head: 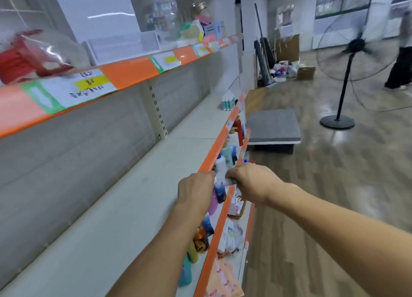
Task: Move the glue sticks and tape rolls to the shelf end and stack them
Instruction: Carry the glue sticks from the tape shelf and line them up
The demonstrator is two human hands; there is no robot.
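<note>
Sticks [223,180] pinched btwn both hands' fingers [231,175].

Two bare forearms reaching forward from the bottom edge toward the centre of the frame. Left hand [196,190] just left of centre, back of the hand toward the camera, fingers curled down and out of sight. Right hand [252,183] just right of centre, arm entering from the lower right corner, wrist bent slightly inward, knuckles up, fingers curled under. Both hands close together, nearly touching, gripping something small and pale between them, too blurred to identify. Left forearm steeper, running from bottom centre; right forearm lying more diagonal.
</note>
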